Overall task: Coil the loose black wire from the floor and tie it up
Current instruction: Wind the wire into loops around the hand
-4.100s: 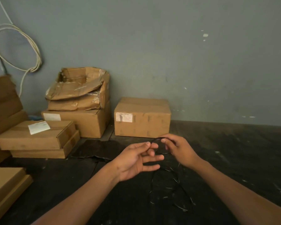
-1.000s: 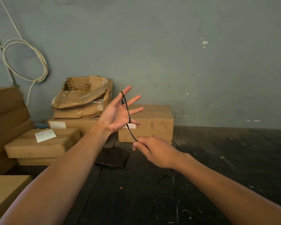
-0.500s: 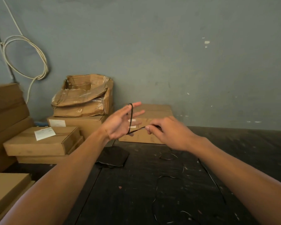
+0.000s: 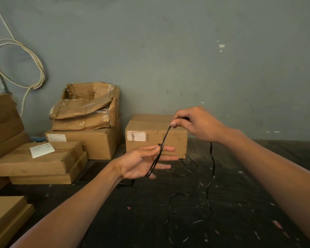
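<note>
The thin black wire (image 4: 212, 165) hangs from my right hand (image 4: 195, 126) and trails in loose curls over the dark floor. My right hand pinches it between thumb and fingers, raised in front of a sealed box. From that pinch a taut stretch runs down-left and loops around the spread fingers of my left hand (image 4: 143, 162), which is held palm up with a couple of turns of wire across it.
Cardboard boxes line the wall: a sealed one (image 4: 156, 136) behind my hands, a crushed open one (image 4: 86, 106) on a larger box, flat boxes (image 4: 38, 160) at left. A white cable coil (image 4: 18, 63) hangs on the grey wall. Dark scrap lies on the floor.
My right hand has risen up and right, pulling the wire taut from my left hand. My left hand has lowered and turned flatter, with another turn of wire across its fingers.
</note>
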Demonstrator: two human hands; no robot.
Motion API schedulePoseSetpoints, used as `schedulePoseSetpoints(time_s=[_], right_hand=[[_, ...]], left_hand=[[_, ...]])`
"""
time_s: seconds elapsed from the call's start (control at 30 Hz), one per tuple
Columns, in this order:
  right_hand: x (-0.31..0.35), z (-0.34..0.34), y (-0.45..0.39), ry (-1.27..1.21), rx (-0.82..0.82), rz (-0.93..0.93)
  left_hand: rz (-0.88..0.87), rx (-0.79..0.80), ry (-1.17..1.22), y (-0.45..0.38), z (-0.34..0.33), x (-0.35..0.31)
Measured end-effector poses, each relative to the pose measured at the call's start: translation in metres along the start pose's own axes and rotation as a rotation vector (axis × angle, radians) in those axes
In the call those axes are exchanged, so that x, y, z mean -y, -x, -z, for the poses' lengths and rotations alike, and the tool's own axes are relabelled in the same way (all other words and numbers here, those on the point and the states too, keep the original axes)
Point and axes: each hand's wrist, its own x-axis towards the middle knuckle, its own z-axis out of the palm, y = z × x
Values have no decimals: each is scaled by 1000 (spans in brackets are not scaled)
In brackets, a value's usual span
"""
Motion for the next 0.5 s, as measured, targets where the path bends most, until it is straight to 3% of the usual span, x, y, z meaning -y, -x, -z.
schedulePoseSetpoints(time_s=[0.27,0.5], right_hand=[[-7,-7,2,-90,-5,-12],[-32,-37,18,-210,125,-113]], left_hand=[[69,129,-23,2,-15,-7],[28,169,-39,2,-25,-19]])
